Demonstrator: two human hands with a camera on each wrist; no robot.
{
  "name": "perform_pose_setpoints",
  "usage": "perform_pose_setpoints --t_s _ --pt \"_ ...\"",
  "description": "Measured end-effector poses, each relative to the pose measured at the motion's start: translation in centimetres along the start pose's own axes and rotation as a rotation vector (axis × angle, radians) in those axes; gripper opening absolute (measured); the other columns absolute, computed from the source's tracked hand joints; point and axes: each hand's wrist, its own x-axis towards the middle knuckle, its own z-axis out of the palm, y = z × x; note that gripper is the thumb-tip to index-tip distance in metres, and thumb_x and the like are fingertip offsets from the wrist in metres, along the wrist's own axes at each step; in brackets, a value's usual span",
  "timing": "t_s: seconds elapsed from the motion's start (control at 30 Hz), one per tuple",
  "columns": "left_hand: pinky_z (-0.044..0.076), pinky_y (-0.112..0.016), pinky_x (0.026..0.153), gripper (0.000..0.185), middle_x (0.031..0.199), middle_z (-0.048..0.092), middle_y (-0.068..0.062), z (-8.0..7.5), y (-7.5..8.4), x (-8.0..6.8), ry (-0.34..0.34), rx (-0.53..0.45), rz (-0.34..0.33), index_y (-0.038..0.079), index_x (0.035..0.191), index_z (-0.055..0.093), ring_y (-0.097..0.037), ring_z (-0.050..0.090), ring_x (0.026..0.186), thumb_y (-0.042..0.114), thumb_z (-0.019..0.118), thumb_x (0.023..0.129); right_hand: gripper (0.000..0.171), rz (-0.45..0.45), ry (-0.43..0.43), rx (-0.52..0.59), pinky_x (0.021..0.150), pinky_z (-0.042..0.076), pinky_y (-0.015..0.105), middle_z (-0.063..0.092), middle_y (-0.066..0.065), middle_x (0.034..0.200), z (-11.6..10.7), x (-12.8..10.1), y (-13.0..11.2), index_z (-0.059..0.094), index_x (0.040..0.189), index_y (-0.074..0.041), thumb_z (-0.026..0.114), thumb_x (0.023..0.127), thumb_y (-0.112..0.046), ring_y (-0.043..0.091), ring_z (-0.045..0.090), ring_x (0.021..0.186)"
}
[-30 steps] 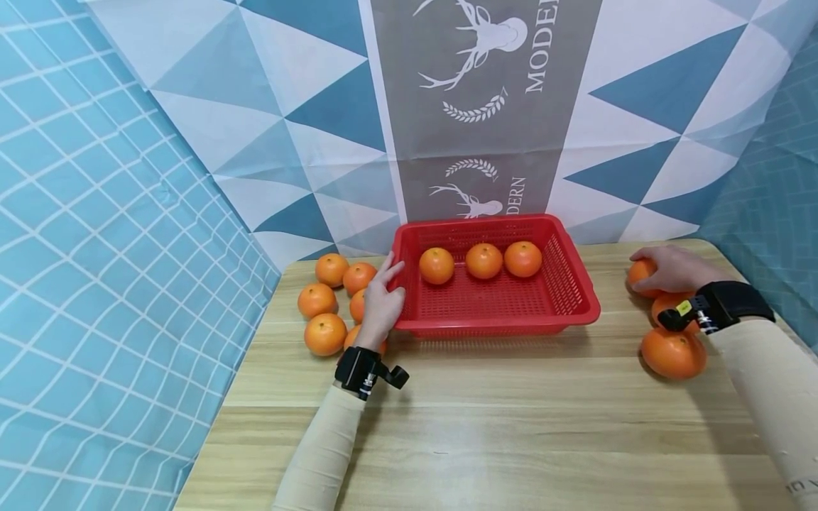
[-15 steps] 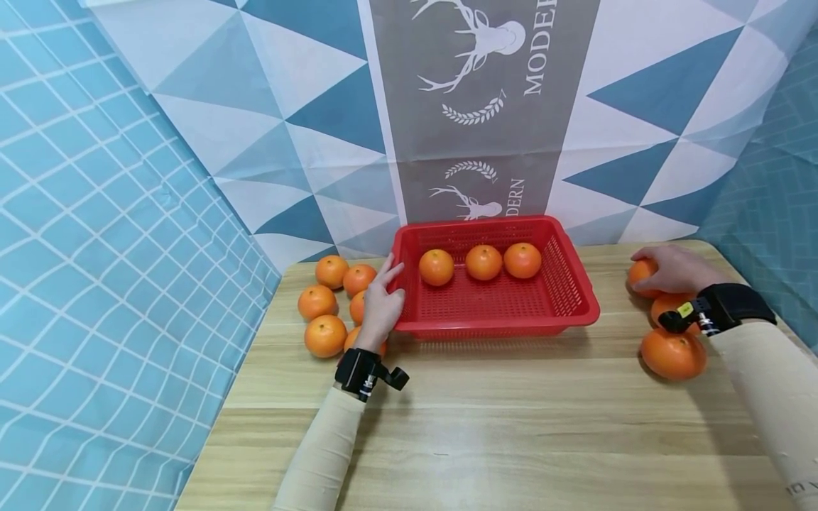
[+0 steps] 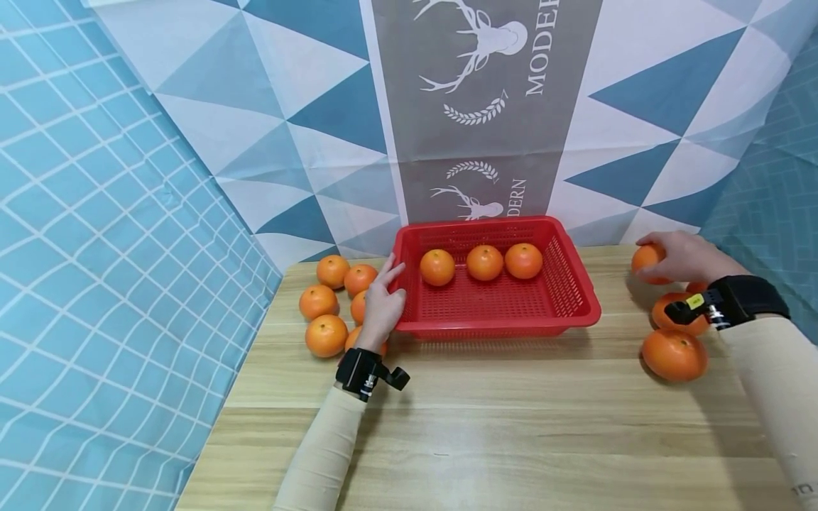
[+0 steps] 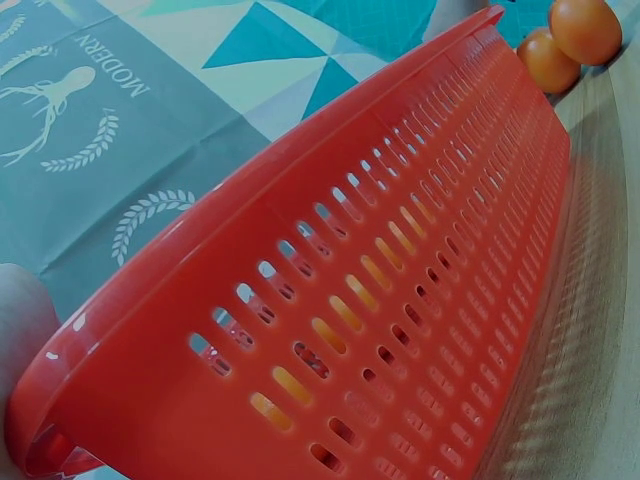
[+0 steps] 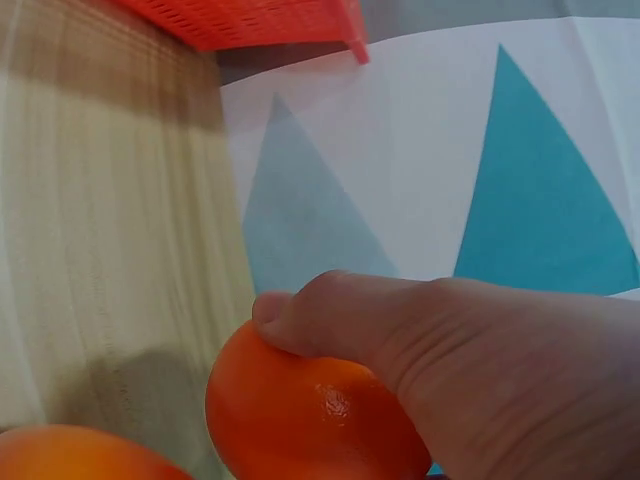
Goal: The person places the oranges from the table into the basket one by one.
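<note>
A red slotted basket (image 3: 575, 298) stands mid-table with three oranges (image 3: 484, 262) in a row at its back. My left hand (image 3: 382, 299) rests with fairly straight fingers against the basket's left rim; the left wrist view shows the basket wall (image 4: 400, 300) up close. To the right of the basket, my right hand (image 3: 679, 257) grips an orange (image 3: 644, 258) just above the table. The right wrist view shows my thumb (image 5: 330, 310) curled over this orange (image 5: 310, 410).
Several loose oranges (image 3: 326, 335) lie left of the basket, partly behind my left hand. Two more oranges (image 3: 674, 353) sit on the wooden table (image 3: 511, 426) below my right wrist. A patterned cloth backdrop (image 3: 447, 106) stands just behind the table's far edge.
My right hand has lifted its orange up off the table and slightly away from the other two. The left hand and the basket have stayed put.
</note>
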Motion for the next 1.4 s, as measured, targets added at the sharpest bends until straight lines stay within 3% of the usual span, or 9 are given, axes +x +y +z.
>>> perform_pose_setpoints --t_s 0.1,0.2,0.33,0.5,0.67,0.87,1.0,1.13,1.4 --pt "0.05 -0.052 0.131 0.064 0.187 0.034 0.012 0.0 0.9 -0.5 -0.008 0.001 0.0 0.008 0.164 0.058 -0.03 0.026 0.177 0.0 0.053 0.101 0.075 -0.012 0.017 -0.007 0.07 0.057 0.043 0.06 0.031 0.117 -0.5 -0.1 -0.3 0.05 0.154 0.009 0.082 0.096 -0.026 0.045 0.056 0.102" --pt "0.051 -0.05 0.13 0.064 0.185 0.036 0.014 0.1 -0.9 0.5 -0.001 0.017 0.022 0.013 0.163 0.061 -0.029 0.028 0.176 0.003 0.055 0.1 0.076 -0.021 0.029 -0.015 0.073 0.055 0.042 0.06 0.035 0.123 -0.9 -0.2 -0.8 0.05 0.154 0.011 0.083 0.096 -0.025 0.049 0.055 0.106" --pt "0.046 -0.054 0.134 0.065 0.185 0.036 0.015 0.0 0.1 -0.1 -0.003 0.013 0.004 0.012 0.164 0.06 -0.027 0.028 0.176 0.003 0.054 0.1 0.075 -0.026 0.037 -0.029 0.075 0.055 0.044 0.061 0.036 0.121 -1.7 -0.4 -1.3 0.05 0.153 0.011 0.083 0.097 -0.025 0.051 0.055 0.107" --pt "0.045 -0.057 0.134 0.064 0.188 0.032 0.01 -0.2 2.5 -1.4 -0.022 -0.009 -0.011 0.004 0.166 0.055 -0.032 0.023 0.178 -0.001 0.051 0.102 0.069 -0.049 0.081 -0.083 0.074 0.05 0.043 0.062 0.036 0.115 -2.8 -0.3 -1.9 0.053 0.151 0.01 0.08 0.098 -0.023 0.049 0.055 0.103" --pt "0.052 -0.052 0.129 0.064 0.186 0.035 0.015 0.0 0.3 0.0 -0.01 0.013 -0.004 0.013 0.164 0.06 -0.028 0.027 0.177 0.003 0.055 0.102 0.068 -0.061 0.111 -0.103 0.073 0.048 0.042 0.063 0.039 0.117 -3.8 -0.4 -2.1 0.053 0.151 0.012 0.08 0.099 -0.022 0.049 0.055 0.102" --pt "0.046 -0.056 0.133 0.065 0.182 0.038 0.025 0.3 -2.6 1.8 0.002 0.011 0.009 0.021 0.161 0.064 -0.025 0.03 0.176 0.005 0.057 0.099 0.069 -0.057 0.135 -0.134 0.073 0.047 0.043 0.064 0.04 0.12 -4.6 -0.6 -2.5 0.053 0.151 0.012 0.08 0.1 -0.026 0.048 0.056 0.102" --pt "0.039 -0.059 0.138 0.065 0.184 0.038 0.017 0.2 -1.0 0.9 0.009 0.012 0.016 0.014 0.161 0.064 -0.028 0.029 0.176 0.002 0.057 0.097 0.07 -0.054 0.134 -0.139 0.074 0.048 0.045 0.063 0.042 0.122 -4.8 -0.8 -2.8 0.053 0.152 0.011 0.079 0.101 -0.029 0.049 0.056 0.102" --pt "0.039 -0.055 0.139 0.066 0.185 0.039 0.011 0.1 0.5 0.0 0.018 0.011 0.016 0.008 0.161 0.063 -0.029 0.031 0.175 0.0 0.056 0.096 0.069 -0.05 0.123 -0.132 0.074 0.046 0.045 0.062 0.04 0.12 -4.6 -0.8 -2.9 0.052 0.152 0.009 0.079 0.101 -0.028 0.049 0.055 0.101" --pt "0.043 -0.057 0.136 0.065 0.183 0.038 0.019 0.2 -1.2 1.0 0.01 0.0 0.008 0.017 0.161 0.065 -0.025 0.03 0.176 0.002 0.058 0.097 0.068 -0.09 0.13 -0.116 0.075 0.046 0.044 0.062 0.036 0.117 -4.1 -0.4 -4.0 0.054 0.152 0.011 0.08 0.1 -0.025 0.049 0.054 0.104"
